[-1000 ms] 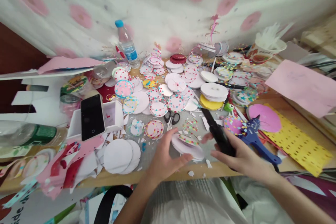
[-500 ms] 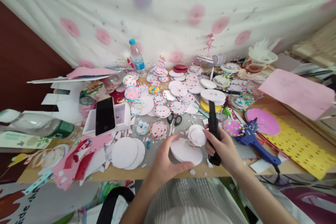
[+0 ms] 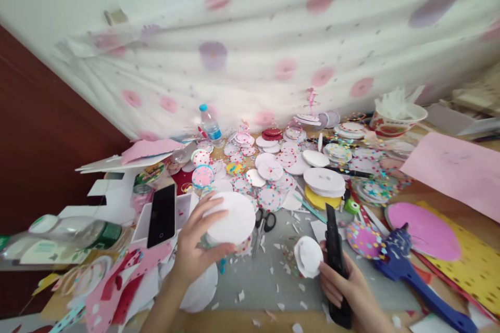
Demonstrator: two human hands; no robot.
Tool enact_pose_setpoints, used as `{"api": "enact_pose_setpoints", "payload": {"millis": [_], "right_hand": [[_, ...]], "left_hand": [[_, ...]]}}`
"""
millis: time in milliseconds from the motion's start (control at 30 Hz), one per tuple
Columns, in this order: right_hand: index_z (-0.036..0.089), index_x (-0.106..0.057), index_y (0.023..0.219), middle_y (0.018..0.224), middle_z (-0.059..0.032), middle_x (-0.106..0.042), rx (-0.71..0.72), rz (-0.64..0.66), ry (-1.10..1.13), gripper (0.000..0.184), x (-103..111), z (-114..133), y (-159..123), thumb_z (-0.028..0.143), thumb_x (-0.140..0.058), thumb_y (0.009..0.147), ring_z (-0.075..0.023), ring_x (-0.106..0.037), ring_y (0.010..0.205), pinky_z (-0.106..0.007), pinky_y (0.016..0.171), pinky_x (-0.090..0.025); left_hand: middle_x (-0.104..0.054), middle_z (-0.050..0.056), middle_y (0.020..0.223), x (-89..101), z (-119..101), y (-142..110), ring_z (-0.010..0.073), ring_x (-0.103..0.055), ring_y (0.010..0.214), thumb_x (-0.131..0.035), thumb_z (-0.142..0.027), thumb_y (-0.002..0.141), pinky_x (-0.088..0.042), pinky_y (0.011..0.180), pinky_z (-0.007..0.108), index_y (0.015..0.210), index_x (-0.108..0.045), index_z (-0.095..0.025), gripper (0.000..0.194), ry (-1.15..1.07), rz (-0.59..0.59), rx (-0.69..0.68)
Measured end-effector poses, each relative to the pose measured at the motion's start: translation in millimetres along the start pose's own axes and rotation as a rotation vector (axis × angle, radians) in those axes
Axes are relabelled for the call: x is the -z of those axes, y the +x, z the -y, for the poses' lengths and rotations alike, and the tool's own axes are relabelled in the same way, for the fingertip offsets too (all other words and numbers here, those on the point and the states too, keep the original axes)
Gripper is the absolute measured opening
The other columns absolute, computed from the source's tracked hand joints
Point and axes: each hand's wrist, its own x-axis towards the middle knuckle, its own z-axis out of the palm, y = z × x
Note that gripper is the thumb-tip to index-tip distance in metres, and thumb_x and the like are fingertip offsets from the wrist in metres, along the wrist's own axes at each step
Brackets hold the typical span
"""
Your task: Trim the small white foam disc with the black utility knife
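Note:
My left hand (image 3: 197, 244) grips a white foam-like disc (image 3: 233, 218) at its left edge, thumb below and fingers on top. The disc is raised over the left middle of the work surface. In my right hand (image 3: 344, 281) is a long black tool (image 3: 336, 265), held upright; its exact kind is unclear. The same hand pinches a small white round piece (image 3: 308, 256) between thumb and fingers. Between the hands lie black-handled scissors (image 3: 265, 222) and white paper scraps. Another white disc (image 3: 201, 291) rests under my left hand, partly hidden by it.
Many decorated discs with beaded rims (image 3: 269, 199) crowd the back. A blue glue gun (image 3: 406, 265) lies at right near a pink disc (image 3: 424, 229). A phone (image 3: 161, 216) leans on a white box at left. Bottles (image 3: 211, 127) and a paper bowl (image 3: 396, 119) stand around.
My left hand has taken up the white disc from the table and moved left with it. My right hand keeps its black tool and small white piece. The view has tilted upward.

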Motion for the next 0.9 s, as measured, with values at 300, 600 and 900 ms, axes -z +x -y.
{"api": "enact_pose_setpoints", "payload": {"millis": [300, 600, 900], "right_hand": [[0.024, -0.053, 0.101, 0.045, 0.0128, -0.041, 0.047, -0.023, 0.006, 0.052, 1.7, -14.0, 13.0, 0.053, -0.081, 0.068, -0.0001, -0.025, 0.028, -0.012, 0.031, -0.020], [0.023, -0.050, 0.103, 0.049, 0.0125, -0.043, 0.080, -0.014, 0.001, 0.051, 2.8, -9.6, 8.9, 0.052, -0.078, 0.072, -0.0010, -0.025, 0.031, -0.015, 0.034, -0.021], [0.023, -0.051, 0.102, 0.061, 0.0082, -0.046, 0.131, 0.017, -0.271, 0.042, -9.8, -2.5, 5.7, 0.051, -0.071, 0.079, -0.0074, -0.036, 0.041, -0.021, 0.038, -0.032]], "left_hand": [[-0.065, 0.010, 0.117, -47.9, 44.6, 127.9, 0.0298, -0.050, 0.127, -0.076, -0.046, 0.075, -0.039, 0.108, 0.052, 0.099, -0.068, -0.023, 0.035, 0.155, 0.176, -0.123], [-0.060, 0.011, 0.128, -84.7, 77.3, 187.0, 0.0355, -0.033, 0.139, -0.071, -0.038, 0.079, -0.020, 0.115, 0.058, 0.110, -0.065, -0.021, 0.037, 0.240, 0.193, -0.097], [-0.057, 0.001, 0.076, -48.0, -26.8, 38.8, 0.0134, -0.055, 0.069, -0.051, -0.022, 0.092, -0.045, 0.066, 0.025, 0.086, -0.056, -0.020, 0.008, 0.086, 0.371, 0.042]]}}
